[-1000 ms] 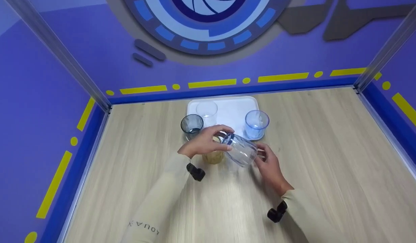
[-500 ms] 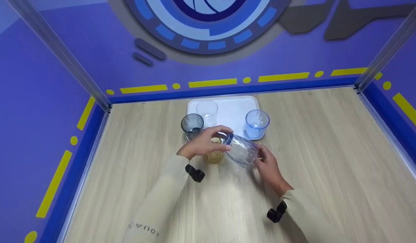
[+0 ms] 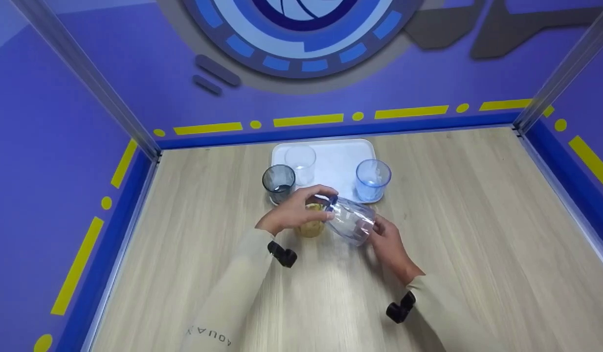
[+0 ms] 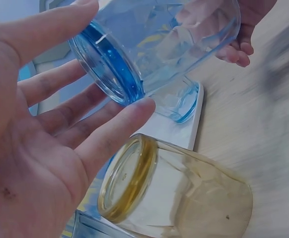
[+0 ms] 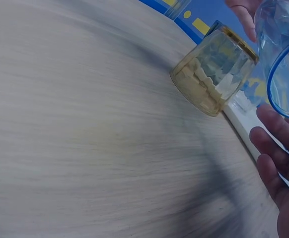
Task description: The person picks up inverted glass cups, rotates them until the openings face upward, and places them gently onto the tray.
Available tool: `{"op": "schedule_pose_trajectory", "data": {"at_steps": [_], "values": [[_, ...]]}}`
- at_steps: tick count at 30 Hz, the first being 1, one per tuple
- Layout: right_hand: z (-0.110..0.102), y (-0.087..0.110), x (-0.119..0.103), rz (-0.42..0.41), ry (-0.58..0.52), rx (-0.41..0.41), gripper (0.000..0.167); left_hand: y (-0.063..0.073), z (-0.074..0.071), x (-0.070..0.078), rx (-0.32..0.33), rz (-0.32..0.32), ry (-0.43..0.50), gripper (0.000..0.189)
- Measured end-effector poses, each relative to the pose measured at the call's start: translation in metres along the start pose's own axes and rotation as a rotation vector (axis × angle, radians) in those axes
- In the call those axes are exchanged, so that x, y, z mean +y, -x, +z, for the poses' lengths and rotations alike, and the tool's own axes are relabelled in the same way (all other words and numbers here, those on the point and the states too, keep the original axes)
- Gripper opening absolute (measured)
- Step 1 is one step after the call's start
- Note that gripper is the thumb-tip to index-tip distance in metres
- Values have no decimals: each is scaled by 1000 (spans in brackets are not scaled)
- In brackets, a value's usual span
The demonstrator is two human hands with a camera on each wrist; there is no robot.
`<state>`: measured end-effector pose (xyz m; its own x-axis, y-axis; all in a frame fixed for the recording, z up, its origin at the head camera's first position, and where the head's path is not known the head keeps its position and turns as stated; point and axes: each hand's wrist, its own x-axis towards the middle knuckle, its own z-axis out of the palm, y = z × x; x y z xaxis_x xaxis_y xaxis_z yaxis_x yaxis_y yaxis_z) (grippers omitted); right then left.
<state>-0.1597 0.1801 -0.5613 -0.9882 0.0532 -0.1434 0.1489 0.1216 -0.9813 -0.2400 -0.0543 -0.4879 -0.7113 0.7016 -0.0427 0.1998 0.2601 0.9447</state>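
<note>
A clear glass tumbler with a blue tint [image 3: 355, 222] is held tilted above the table between both hands. Its thick base lies between the thumb and fingers of my left hand [image 3: 296, 211], which grips it. At the rim end, my right hand [image 3: 391, 249] holds the tumbler, its thumb partly hidden. Below and beside the left hand a yellow tumbler [image 3: 311, 230] stands upside down on the table, partly covered by that hand. Its thick base faces up in the left wrist view, where the yellow tumbler [image 4: 204, 193] shows fully apart from the fingers.
A white tray [image 3: 338, 159] lies at the back of the wooden table [image 3: 457, 220]. At its left are a clear tumbler [image 3: 300, 159] and a dark grey tumbler [image 3: 279, 182]; a blue tumbler [image 3: 373, 178] stands at its right front. Patterned walls enclose the back and sides.
The held tumbler has dipped and turned slightly, its rim end a little lower. Both hands keep hold of it and have shifted only slightly. The other tumblers have not moved.
</note>
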Motion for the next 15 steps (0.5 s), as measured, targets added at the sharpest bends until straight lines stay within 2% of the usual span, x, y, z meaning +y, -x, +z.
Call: {"op": "schedule_pose_trajectory", "data": {"at_steps": [10, 15], "values": [[1, -5, 4, -17, -22, -1, 32, 3, 4, -6, 0, -17, 82, 50], [1, -4, 1, -34, -7, 20, 27, 10, 5, 5, 6, -19, 124, 51]]}}
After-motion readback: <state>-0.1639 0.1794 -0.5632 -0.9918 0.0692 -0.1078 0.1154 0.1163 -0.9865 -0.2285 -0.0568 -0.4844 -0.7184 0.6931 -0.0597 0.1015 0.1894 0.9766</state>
